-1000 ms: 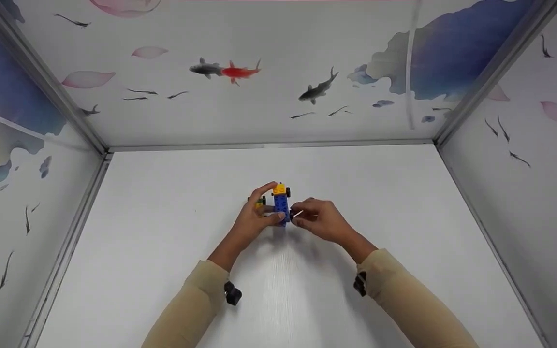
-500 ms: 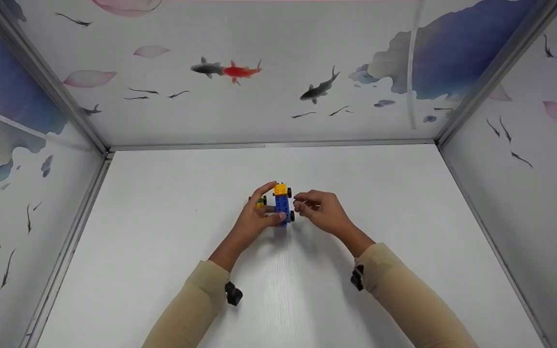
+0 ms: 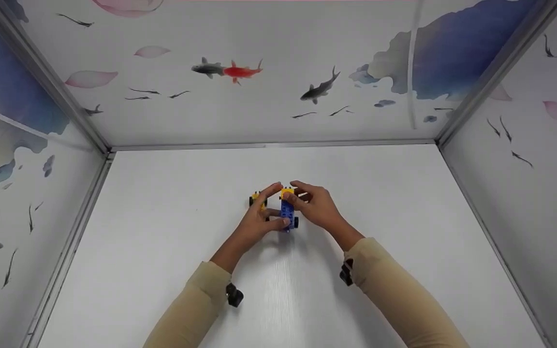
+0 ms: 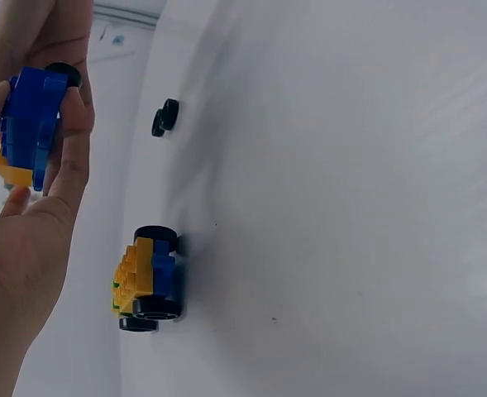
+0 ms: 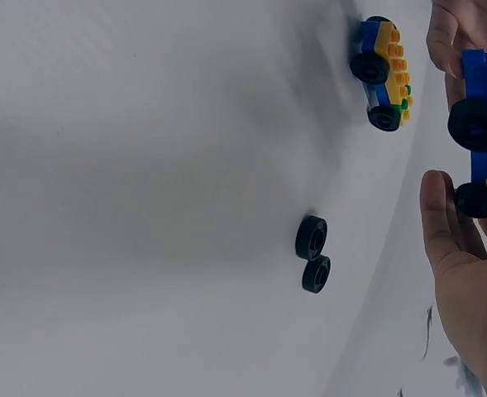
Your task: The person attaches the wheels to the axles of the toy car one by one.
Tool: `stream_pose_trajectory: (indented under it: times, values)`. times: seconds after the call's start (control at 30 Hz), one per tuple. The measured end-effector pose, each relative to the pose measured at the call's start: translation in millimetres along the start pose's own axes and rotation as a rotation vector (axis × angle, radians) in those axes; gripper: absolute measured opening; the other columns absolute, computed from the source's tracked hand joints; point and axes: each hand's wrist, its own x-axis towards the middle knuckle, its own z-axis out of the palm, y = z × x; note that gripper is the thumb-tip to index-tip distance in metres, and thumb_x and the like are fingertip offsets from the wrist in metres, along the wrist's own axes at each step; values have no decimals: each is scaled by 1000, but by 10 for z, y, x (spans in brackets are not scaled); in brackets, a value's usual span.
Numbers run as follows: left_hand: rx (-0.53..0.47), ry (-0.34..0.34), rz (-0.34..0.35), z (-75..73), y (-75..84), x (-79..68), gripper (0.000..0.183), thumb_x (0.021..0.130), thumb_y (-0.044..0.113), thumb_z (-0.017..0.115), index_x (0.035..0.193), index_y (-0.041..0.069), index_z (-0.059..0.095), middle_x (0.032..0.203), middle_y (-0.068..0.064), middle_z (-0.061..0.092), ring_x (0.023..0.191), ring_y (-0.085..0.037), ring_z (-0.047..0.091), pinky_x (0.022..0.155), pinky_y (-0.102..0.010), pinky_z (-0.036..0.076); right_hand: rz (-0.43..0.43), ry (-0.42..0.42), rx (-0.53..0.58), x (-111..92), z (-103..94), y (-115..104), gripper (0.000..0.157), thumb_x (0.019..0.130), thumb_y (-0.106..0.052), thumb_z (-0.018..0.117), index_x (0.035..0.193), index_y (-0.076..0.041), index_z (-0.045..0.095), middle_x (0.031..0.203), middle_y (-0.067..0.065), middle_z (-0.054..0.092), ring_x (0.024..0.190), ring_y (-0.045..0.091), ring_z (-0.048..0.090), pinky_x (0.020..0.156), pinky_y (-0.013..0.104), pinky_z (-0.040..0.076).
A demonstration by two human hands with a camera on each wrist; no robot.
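A blue toy car (image 3: 287, 209) with a yellow block at its far end is held up over the table. My left hand (image 3: 253, 226) grips its blue body, thumb on the near part. My right hand (image 3: 319, 208) pinches the yellow end, thumb on the yellow block. Two black wheels show on the car's near side in the right wrist view: a rear wheel (image 5: 475, 124) and a front wheel (image 5: 475, 200), the latter beside the right fingertips. A second toy car (image 4: 140, 277), yellow on blue with black wheels, stands on the table, partly behind my left hand in the head view.
Two loose black wheels, one wheel (image 5: 312, 238) and another wheel (image 5: 316, 274), stand close together on the white table (image 3: 162, 270). Walls printed with fish enclose the table, the back wall (image 3: 269, 111) beyond the hands.
My right hand has left the near wheel, drawn back, then come onto the car's yellow end. The held car has shifted slightly right and nearer. My left hand keeps its hold.
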Motion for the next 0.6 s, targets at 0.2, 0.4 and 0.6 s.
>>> stream_pose_trajectory:
  times: [0.2, 0.4, 0.6]
  values:
    - [-7, 12, -12, -45, 2, -9, 94, 98, 16, 85, 171, 44, 33, 181, 2, 28, 135, -33, 67, 100, -42, 66, 22, 39, -29, 22, 21, 13, 56, 105, -47, 75, 151, -14, 70, 129, 12, 79, 116, 29, 74, 100, 47, 65]
    - [25, 38, -34, -47, 23, 10, 89, 100, 24, 83, 171, 42, 33, 179, -3, 30, 136, -31, 68, 106, -42, 63, 25, 49, -1, 13, -6, 54, 52, 106, -47, 75, 145, -13, 74, 121, 9, 80, 100, 20, 70, 82, 31, 63]
    - [32, 106, -69, -63, 17, 57, 83, 102, 19, 79, 170, 42, 36, 177, -7, 32, 137, -36, 64, 109, -42, 62, 23, 37, 70, -2, -39, 85, 56, 105, -44, 77, 148, -9, 70, 104, 11, 82, 89, 34, 73, 68, 26, 55]
